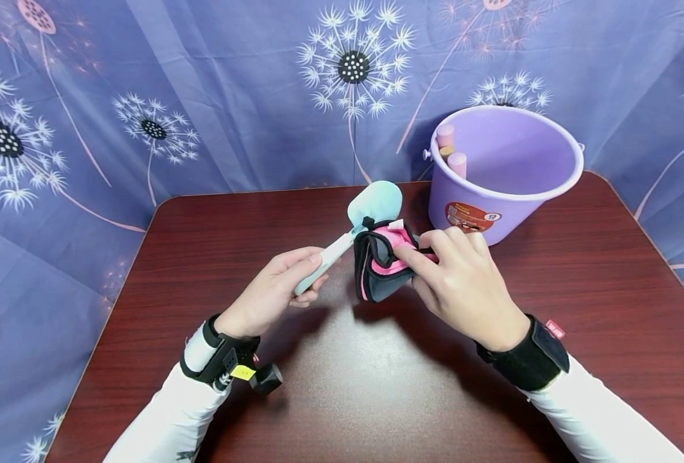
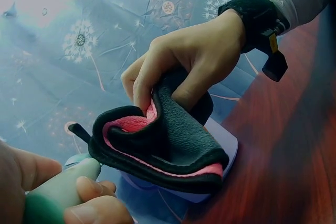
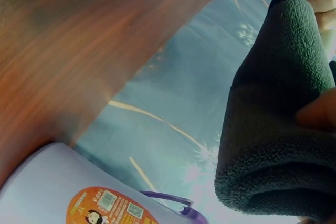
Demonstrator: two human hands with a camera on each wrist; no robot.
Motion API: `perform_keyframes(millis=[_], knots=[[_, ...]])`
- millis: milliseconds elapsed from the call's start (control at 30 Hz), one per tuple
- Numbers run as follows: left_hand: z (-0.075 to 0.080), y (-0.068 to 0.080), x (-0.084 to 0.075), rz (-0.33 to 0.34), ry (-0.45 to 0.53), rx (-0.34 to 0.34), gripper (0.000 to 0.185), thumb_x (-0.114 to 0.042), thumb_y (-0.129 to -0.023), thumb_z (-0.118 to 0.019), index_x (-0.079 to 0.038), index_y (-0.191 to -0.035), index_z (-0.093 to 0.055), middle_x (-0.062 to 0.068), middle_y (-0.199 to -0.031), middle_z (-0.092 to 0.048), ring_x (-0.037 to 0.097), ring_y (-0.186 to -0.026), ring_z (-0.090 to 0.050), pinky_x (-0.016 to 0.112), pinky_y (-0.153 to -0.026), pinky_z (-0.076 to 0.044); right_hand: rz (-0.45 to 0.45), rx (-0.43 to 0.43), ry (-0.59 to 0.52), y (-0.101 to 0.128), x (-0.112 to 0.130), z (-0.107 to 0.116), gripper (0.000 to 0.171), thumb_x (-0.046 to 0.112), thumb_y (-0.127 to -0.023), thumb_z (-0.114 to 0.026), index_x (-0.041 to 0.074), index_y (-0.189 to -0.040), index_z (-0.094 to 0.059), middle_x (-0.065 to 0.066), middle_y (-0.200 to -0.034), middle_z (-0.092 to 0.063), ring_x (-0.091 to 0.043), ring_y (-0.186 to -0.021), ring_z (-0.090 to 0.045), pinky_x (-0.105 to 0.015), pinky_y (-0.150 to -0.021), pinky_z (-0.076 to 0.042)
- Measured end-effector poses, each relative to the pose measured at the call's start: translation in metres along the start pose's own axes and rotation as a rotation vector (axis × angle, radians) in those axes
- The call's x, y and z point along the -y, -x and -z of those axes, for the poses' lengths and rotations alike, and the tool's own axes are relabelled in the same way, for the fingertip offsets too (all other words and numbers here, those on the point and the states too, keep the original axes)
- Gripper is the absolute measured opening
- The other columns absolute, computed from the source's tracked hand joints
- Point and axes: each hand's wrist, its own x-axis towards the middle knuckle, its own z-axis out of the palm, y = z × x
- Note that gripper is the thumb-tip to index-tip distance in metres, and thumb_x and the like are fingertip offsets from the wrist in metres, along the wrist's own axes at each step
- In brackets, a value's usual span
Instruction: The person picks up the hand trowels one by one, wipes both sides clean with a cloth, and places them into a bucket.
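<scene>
Just in front of the purple bucket [image 1: 506,168], above the dark red bench [image 1: 342,373], both hands work on a brush and a cloth. The left hand [image 1: 272,292] is clenched around the pale handle of the brush [image 1: 356,222], whose soft mint-green head points up and away toward the bucket. The right hand [image 1: 463,283] pinches a folded cloth [image 1: 379,263], black fleece outside and pink inside, with thumb and fingers curled over its upper edge. The cloth is held off the bench, touching the brush just below its head; the left wrist view shows its folded edge hanging open like a pocket beside the brush handle. Inside the bucket, against its left wall, stand a few cylinders [image 1: 452,151], two pink and one yellowish. An orange label [image 1: 472,217] sits on the bucket's front, behind the right hand's knuckles. Behind the bucket hangs a blue curtain [image 1: 203,96] printed with dandelions.
</scene>
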Motion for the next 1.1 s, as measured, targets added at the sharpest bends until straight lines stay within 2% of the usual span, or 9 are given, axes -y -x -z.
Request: perform_keyframes(millis=[167,367,567,700,867,1000,1100], knots=[[-0.0006,0.0003,0.0001,0.002,-0.029,-0.005,0.027,-0.02,-0.115,-0.044,0.0,-0.111,-0.06,0.008,-0.081,-0.048,0.013,-0.06,-0.038,0.023,-0.054,-0.029,0.03,-0.017,0.013,0.0002,0.0008,-0.0005,0.041,0.012,-0.095,-0.052,0.012,-0.13,-0.074,-0.016,-0.102,-0.062,-0.039,-0.085,-0.055,-0.054,-0.068,-0.036],[-0.0024,0.0012,-0.0007,0.0,-0.138,-0.022,0.026,-0.022,-0.115,-0.047,-0.001,-0.112,-0.062,0.009,-0.078,-0.046,0.014,-0.059,-0.037,0.025,-0.052,-0.028,0.047,-0.03,0.029,0.0001,0.0012,0.0002,0.039,0.012,-0.096,-0.055,0.011,-0.129,-0.074,-0.016,-0.102,-0.062,-0.039,-0.085,-0.056,-0.054,-0.068,-0.036],[-0.0046,0.0003,0.0002,-0.013,-0.283,-0.028,0.023,-0.022,-0.114,-0.049,-0.005,-0.114,-0.065,0.007,-0.074,-0.045,0.014,-0.059,-0.037,0.025,-0.052,-0.029,0.046,-0.065,0.043,-0.0019,0.0025,0.0015,0.036,0.012,-0.096,-0.055,0.01,-0.126,-0.075,-0.016,-0.1,-0.062,-0.04,-0.082,-0.055,-0.054,-0.067,-0.035],[-0.0055,0.0001,0.0014,-0.02,-0.407,-0.032,0.022,-0.024,-0.114,-0.05,-0.009,-0.113,-0.067,0.003,-0.072,-0.045,0.014,-0.062,-0.039,0.026,-0.056,-0.032,0.043,-0.098,0.051,-0.0046,0.004,0.003,0.033,0.012,-0.097,-0.055,0.009,-0.125,-0.075,-0.017,-0.099,-0.062,-0.04,-0.079,-0.054,-0.054,-0.067,-0.035],[-0.0053,0.0002,0.0033,-0.043,-0.563,-0.035,0.023,-0.028,-0.113,-0.052,-0.016,-0.12,-0.071,-0.002,-0.068,-0.045,0.014,-0.061,-0.038,0.03,-0.058,-0.033,0.015,-0.123,0.064,-0.0068,0.0048,0.0051,0.032,0.014,-0.099,-0.057,0.01,-0.125,-0.075,-0.018,-0.1,-0.063,-0.041,-0.08,-0.054,-0.055,-0.065,-0.034],[-0.0049,-0.0006,0.0056,-0.073,-0.663,-0.038,0.024,-0.029,-0.113,-0.053,-0.018,-0.124,-0.071,-0.005,-0.073,-0.045,0.014,-0.069,-0.043,0.032,-0.066,-0.038,-0.01,-0.136,0.085,-0.0076,0.0043,0.0069,0.031,0.023,-0.099,-0.063,0.011,-0.126,-0.075,-0.019,-0.101,-0.064,-0.043,-0.081,-0.054,-0.055,-0.063,-0.032],[-0.0053,-0.0009,0.0059,-0.086,-0.707,-0.044,0.024,-0.028,-0.112,-0.053,-0.018,-0.125,-0.071,-0.005,-0.077,-0.045,0.015,-0.076,-0.047,0.035,-0.072,-0.04,-0.03,-0.151,0.089,-0.0078,0.0026,0.0077,0.031,0.024,-0.099,-0.064,0.011,-0.124,-0.076,-0.02,-0.101,-0.064,-0.045,-0.081,-0.055,-0.056,-0.062,-0.031]])
